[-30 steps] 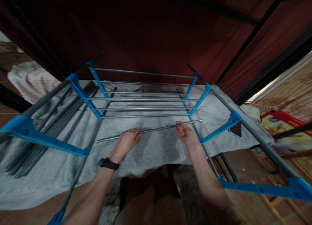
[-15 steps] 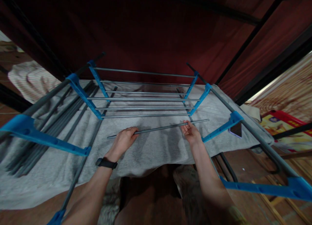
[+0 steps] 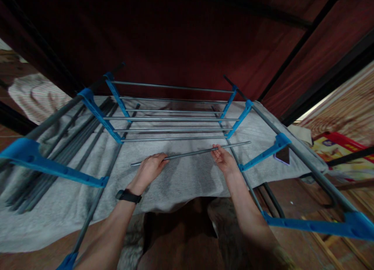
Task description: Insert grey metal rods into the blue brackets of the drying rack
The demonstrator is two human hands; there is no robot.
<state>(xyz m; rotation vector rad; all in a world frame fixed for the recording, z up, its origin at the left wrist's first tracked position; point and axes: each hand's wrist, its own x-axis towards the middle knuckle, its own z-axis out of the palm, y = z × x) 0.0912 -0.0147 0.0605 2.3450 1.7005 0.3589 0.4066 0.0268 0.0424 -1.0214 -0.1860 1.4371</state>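
Both of my hands hold one thin grey metal rod (image 3: pixel 189 153) level above a grey towel. My left hand (image 3: pixel 149 169), with a black watch on its wrist, is closed over the rod near its left end. My right hand (image 3: pixel 222 160) pinches the rod further right, and the rod's tip sticks out past it toward a blue bracket (image 3: pixel 263 155). Just beyond the rod stands a rack section (image 3: pixel 175 120) of several grey rods set between blue plastic side pieces.
A grey towel (image 3: pixel 181 180) covers the work surface. A bundle of loose grey rods (image 3: pixel 64 145) lies at the left. Long grey tubes with blue brackets (image 3: pixel 49 165) run along both sides. A red and yellow package (image 3: pixel 339 149) sits at the right.
The rod has shifted to the right and a little away from me between my hands. My right hand went right with it, then slid back left along it.
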